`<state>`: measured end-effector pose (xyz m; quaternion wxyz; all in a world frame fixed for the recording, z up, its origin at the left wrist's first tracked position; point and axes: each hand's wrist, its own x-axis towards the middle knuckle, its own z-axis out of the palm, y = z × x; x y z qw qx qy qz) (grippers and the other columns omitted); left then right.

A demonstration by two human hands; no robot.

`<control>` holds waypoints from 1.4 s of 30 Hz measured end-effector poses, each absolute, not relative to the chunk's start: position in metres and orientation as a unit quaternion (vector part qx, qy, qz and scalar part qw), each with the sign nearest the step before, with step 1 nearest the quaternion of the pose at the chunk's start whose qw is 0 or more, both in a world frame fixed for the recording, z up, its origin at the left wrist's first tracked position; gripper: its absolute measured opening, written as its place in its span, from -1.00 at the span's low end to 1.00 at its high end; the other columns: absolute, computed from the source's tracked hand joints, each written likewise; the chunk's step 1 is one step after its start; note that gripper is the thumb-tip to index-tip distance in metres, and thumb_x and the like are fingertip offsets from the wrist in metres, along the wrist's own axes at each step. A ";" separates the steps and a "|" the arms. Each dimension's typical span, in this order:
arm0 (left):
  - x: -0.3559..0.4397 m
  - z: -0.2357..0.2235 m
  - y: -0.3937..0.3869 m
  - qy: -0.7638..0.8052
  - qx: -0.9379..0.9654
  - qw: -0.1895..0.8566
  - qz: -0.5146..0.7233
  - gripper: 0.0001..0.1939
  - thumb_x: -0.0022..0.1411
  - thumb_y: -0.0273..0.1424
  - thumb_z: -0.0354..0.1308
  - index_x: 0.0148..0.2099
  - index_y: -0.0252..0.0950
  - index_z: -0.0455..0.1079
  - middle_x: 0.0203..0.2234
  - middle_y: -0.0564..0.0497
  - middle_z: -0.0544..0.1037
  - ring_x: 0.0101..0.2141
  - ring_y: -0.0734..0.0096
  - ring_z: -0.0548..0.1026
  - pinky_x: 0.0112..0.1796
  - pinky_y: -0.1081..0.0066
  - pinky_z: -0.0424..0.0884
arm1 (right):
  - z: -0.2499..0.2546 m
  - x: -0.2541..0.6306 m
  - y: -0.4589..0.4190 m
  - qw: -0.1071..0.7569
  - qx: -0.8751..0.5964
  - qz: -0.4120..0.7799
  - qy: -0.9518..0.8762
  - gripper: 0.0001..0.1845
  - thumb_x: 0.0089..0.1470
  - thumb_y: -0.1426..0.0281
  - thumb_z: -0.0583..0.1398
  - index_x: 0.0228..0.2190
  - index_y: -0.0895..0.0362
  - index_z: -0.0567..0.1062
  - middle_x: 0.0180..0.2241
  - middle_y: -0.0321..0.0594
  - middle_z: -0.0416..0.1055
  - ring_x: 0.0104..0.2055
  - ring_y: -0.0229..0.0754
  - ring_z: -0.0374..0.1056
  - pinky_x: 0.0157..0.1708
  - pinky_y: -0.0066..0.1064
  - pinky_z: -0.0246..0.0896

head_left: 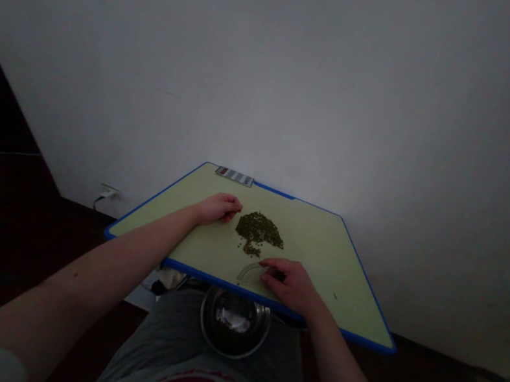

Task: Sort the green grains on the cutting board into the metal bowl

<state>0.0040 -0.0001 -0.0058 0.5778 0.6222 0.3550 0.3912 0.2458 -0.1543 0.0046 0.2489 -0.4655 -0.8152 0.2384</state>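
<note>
"So, what does the right hand (291,283) have?"

"A clear, curved plastic piece with fine marks along its arc, much like a protractor (248,272). Thumb and fingertips close about its right end; the rest lies bare near the board's close edge."

"And it would handle how?"

"Light and thin, I'd judge. Fairly stiff but brittle if bent, and slick when flat, so pinch it by the rim rather than press on its face."

"What about the heap?"

"Those small, dark green, bean-like grains (258,228) sit in a loose mound mid-board, with a few strays on the near side, just beyond the plastic piece. They look hard and dry, and likely roll; better herded by a straight edge than picked singly."

"The left hand (224,207)?"

"Just beside the mound's left side, fingers curled with the tips together. I can't tell whether anything is between them."

"Anything slippery underneath?"

"The pale yellow-green, blue-rimmed board (319,275) looks smooth, so grains would skid easily. Below its near edge is a round, shiny metal bowl (210,325); rigid, I'd say, and best held by the lip."
</note>
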 end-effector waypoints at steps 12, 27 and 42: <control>0.004 -0.007 0.001 0.338 0.628 0.579 0.396 -0.82 -0.01 -0.35 0.14 -0.51 -0.34 0.24 -0.75 0.15 0.23 -0.73 0.66 0.18 -0.69 0.55 0.04 | 0.005 0.248 -0.156 0.248 -0.455 0.263 -0.814 -0.68 -0.04 0.35 0.17 -0.19 0.13 0.48 -0.48 -0.26 0.43 -0.47 -0.28 0.29 -0.45 -0.47 0.16; 0.002 -0.009 0.002 0.343 0.632 0.574 0.393 -0.81 0.00 -0.32 0.13 -0.49 -0.34 0.25 -0.75 0.14 0.25 -0.73 0.65 0.19 -0.68 0.54 0.05 | 0.005 0.248 -0.156 0.303 -0.490 0.230 -0.784 -0.68 -0.03 0.31 0.14 -0.20 0.14 0.47 -0.50 -0.27 0.40 -0.48 -0.29 0.26 -0.45 -0.47 0.16; 0.002 -0.007 0.000 0.343 0.632 0.574 0.392 -0.83 0.01 -0.35 0.12 -0.49 -0.35 0.25 -0.75 0.13 0.26 -0.73 0.64 0.20 -0.69 0.55 0.06 | -0.003 0.251 -0.145 0.391 -0.595 0.110 -0.694 -0.74 -0.04 0.29 0.08 -0.31 0.15 0.43 -0.64 -0.35 0.27 -0.58 -0.29 0.19 -0.53 -0.46 0.08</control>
